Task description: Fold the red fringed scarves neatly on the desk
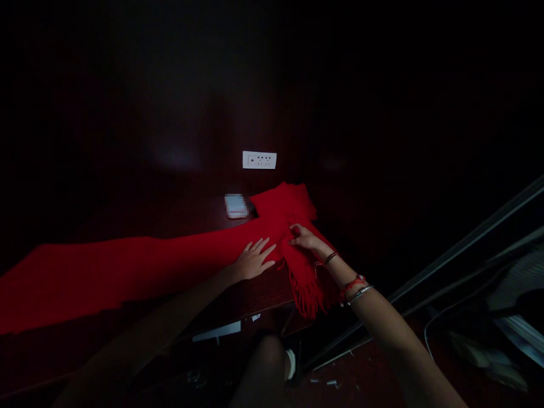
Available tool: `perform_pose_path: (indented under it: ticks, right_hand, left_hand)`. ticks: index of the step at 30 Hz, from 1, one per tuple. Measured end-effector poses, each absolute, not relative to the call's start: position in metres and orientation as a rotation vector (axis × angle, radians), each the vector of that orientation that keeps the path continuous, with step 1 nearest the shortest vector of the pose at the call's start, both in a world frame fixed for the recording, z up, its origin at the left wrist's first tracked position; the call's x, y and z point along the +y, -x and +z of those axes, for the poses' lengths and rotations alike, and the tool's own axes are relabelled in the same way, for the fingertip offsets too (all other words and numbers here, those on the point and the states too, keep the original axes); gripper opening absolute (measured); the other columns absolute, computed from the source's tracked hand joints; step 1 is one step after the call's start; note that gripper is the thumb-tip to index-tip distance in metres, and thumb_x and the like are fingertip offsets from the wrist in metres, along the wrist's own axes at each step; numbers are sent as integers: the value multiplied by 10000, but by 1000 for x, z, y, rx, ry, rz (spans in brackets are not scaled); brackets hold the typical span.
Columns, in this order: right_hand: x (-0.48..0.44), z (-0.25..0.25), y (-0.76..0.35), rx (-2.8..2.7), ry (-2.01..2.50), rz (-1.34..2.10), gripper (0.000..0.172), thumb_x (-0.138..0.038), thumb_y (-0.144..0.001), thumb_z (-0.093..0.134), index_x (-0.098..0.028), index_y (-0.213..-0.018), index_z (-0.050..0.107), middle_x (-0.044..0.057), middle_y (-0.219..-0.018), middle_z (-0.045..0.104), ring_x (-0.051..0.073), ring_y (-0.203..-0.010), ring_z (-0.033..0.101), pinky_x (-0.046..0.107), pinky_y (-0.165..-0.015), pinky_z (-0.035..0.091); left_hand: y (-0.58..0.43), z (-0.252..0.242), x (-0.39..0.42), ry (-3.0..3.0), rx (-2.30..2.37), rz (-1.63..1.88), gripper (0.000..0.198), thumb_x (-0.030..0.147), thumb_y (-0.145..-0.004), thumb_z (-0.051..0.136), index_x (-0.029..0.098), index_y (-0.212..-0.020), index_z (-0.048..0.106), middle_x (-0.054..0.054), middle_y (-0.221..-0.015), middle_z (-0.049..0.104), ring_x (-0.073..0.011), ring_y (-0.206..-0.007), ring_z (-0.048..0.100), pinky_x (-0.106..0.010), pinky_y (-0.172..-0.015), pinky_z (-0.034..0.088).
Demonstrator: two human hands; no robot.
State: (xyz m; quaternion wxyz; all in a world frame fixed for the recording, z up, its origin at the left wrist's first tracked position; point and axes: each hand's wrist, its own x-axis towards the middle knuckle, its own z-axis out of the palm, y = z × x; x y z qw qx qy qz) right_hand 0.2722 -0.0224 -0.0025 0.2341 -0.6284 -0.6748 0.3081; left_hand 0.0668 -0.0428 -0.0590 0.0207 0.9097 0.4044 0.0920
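A long red scarf [170,255] with a fringed end lies stretched across a dark wooden desk [255,292]. Its right part is folded over, and the fringe [306,294] hangs near the desk's front edge. My left hand [254,262] rests flat on the scarf, fingers spread, just left of the fold. On the folded part, my right hand [304,238] has its thumb and fingers curled around the cloth. More red cloth [284,199] lies piled behind my right hand, against the back panel.
A pale, blurred-out rectangular object [236,206] lies on the desk behind the scarf. Above it, a white socket plate [259,160] is set in the dark back panel. A metal-edged frame [467,238] runs diagonally at right. Small white scraps [331,383] lie on the floor.
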Motion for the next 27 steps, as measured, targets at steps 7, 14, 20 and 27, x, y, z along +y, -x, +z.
perform_pose_path:
  ticks: [7,14,20,27]
  right_hand:
    - [-22,21,-289,-2073,1719,566,268,-73,-654,424,-158,-892,510,1,-686,538,106,-594,517,213,-538,414]
    - [-33,34,-319,-2024,2113,99,217,-80,-689,460,-124,-829,619,164,-948,522,252,-918,480,333,-751,375]
    - [-30,24,-289,-2276,1996,158,259,-280,-741,509,-159,-957,584,98,-959,550,203,-953,474,266,-793,356]
    - [-32,13,-292,-2437,1969,170,413,-288,-566,665,-208,-962,581,87,-1082,483,260,-1030,413,350,-789,340]
  left_hand:
    - [-69,-53,-43,-2785,1240,188,507,477,-842,256,262,-1301,224,-80,-1372,191,-247,-1246,144,-448,-972,140]
    - [-66,-49,-40,-2736,1151,164,480,492,-844,225,310,-1288,238,-64,-1381,165,-262,-1247,127,-470,-964,138]
    - [-72,-33,-42,-2836,1217,410,448,424,-821,351,205,-1211,391,-105,-1268,343,-247,-1147,326,-377,-928,272]
    - [-81,-27,-55,-2900,1237,264,501,78,-743,353,190,-1231,342,-104,-1107,476,-223,-946,502,-310,-743,419]
